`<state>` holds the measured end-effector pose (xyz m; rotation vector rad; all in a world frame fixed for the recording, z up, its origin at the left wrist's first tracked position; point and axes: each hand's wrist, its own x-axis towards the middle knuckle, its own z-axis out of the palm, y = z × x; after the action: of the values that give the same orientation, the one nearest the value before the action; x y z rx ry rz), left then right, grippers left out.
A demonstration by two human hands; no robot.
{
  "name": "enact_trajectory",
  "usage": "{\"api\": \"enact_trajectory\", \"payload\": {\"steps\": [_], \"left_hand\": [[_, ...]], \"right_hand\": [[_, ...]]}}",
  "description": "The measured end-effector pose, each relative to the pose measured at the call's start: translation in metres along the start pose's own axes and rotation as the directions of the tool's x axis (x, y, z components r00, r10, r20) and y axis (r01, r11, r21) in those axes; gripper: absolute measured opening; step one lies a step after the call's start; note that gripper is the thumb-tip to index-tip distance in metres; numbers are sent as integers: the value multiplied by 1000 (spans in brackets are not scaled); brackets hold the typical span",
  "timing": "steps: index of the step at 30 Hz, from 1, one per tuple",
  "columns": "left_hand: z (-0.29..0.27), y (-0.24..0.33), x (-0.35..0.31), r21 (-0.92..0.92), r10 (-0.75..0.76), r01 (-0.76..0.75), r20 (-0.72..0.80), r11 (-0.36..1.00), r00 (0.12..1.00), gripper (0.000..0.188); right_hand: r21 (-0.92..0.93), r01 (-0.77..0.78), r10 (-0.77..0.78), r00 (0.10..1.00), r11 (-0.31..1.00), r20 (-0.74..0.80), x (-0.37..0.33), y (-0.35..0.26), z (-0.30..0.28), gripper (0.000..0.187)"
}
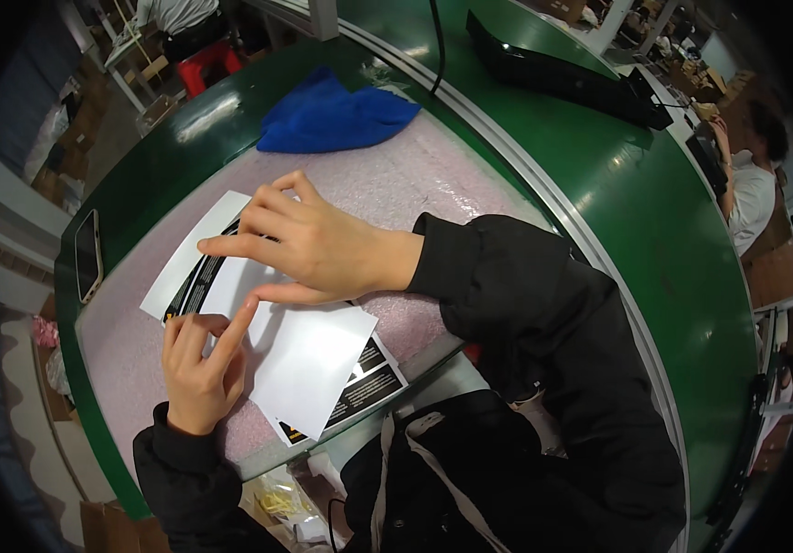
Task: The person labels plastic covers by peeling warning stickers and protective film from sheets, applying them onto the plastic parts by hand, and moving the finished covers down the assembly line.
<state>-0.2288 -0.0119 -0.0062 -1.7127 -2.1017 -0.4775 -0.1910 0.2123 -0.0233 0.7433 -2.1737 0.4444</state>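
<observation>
My right hand [309,241] reaches across from the right over a stack of printed black-and-white sheets [373,387]. Its index finger and thumb are stretched apart, the other fingers bent, and I see nothing gripped. My left hand [201,373] is at the near left edge of the stack, index finger raised toward my right thumb tip, the other fingers curled but apart. A plain white sheet [313,359] lies askew over the printed ones, below my right thumb. Beyond my right fingers, a white strip [192,253] borders a black printed band. Whether fingertips press on paper is hard to tell.
Pinkish bubble wrap [138,359] covers part of the green table [673,304]. A blue cloth [332,112] lies at the back, a phone [88,256] at the left edge. Past a metal rail [544,203] rests a long glossy black part [562,78]. Two people sit farther off.
</observation>
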Motion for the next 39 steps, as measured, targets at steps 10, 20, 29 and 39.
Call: {"api": "enact_trajectory", "payload": {"steps": [10,20,29,39], "left_hand": [[3,3,-2,-2,-72,72,30,997,997,62],[-2,-4,-1,4,1,-1,62,1000,998,57],[2,-13,-10,43,33,-37,104,998,994,59],[3,-16,-11,78,14,-25,142,997,990,58]], "right_hand": [[-52,65,-65,998,996,8,4,-6,-3,65],[-770,-79,-284,902,633,-326,-11,73,-136,19],[-156,-986,485,106,-63,-868,-201,263,-339,67],[588,-786,389,-610,-190,-690,-281,292,-374,85]]}}
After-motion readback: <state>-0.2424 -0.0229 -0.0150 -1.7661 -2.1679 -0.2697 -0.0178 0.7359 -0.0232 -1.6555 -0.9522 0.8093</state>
